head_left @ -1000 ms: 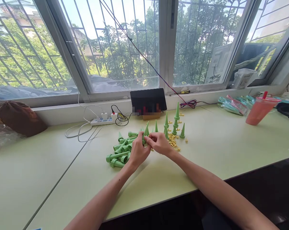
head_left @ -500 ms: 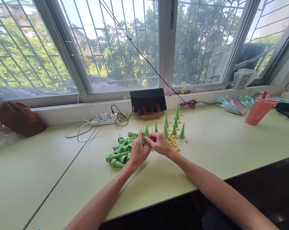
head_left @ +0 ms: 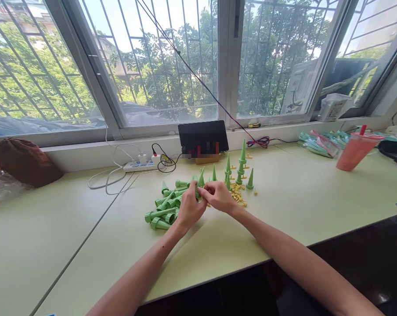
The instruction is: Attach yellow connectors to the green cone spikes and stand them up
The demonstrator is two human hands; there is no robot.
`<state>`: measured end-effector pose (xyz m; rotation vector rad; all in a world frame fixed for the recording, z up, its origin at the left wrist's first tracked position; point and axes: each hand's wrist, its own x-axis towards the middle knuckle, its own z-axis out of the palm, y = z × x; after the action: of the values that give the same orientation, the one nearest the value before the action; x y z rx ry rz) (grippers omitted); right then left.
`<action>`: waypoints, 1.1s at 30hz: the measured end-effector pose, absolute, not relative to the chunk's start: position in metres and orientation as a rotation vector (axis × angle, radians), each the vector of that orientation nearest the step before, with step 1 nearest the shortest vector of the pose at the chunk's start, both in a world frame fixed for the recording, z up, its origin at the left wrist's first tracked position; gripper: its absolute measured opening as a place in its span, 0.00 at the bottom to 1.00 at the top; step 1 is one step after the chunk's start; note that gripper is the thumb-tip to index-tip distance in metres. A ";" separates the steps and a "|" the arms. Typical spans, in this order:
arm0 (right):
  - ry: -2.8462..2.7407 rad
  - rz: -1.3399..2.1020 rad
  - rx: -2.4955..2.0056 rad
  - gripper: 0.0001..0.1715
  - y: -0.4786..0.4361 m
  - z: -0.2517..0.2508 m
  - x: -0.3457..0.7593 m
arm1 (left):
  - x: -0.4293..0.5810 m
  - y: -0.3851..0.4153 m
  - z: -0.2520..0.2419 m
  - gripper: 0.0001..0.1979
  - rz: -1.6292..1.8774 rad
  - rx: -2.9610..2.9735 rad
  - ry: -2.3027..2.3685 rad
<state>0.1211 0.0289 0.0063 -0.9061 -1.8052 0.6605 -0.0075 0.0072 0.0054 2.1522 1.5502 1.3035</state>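
Observation:
My left hand (head_left: 189,210) is closed around a green plastic cone spike (head_left: 200,181) whose tip sticks up above the fingers. My right hand (head_left: 218,196) pinches at the same spike from the right, fingers pressed together; whatever small piece it holds is hidden. A pile of green spikes (head_left: 164,207) lies on the pale green table (head_left: 284,206) just left of my hands. Several green spikes stand upright (head_left: 241,166) behind my right hand. Small yellow pieces (head_left: 238,195) are scattered right of it.
A dark tablet (head_left: 203,138) leans on the sill behind. A white power strip (head_left: 141,166) with cables lies back left. A brown bag (head_left: 25,160) sits far left. An orange lidded cup (head_left: 356,151) and teal packets (head_left: 320,142) are at the right.
None beyond a slight upward drift of the whole view; both hands stay together on the green spike.

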 end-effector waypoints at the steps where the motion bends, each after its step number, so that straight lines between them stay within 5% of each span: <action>1: -1.807 0.661 -0.906 0.22 0.029 0.006 0.121 | -0.008 0.007 0.005 0.08 1.303 2.152 1.543; 18: -1.796 0.630 -0.912 0.21 0.029 0.006 0.119 | -0.007 0.006 0.008 0.06 1.300 2.096 1.527; 33: -1.733 0.574 -0.971 0.22 0.031 0.007 0.122 | -0.006 0.007 0.012 0.14 1.294 2.003 1.448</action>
<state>0.1216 0.0310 0.0069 -0.9712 -1.7328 0.5737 -0.0061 0.0071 0.0116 2.0033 1.4484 1.2937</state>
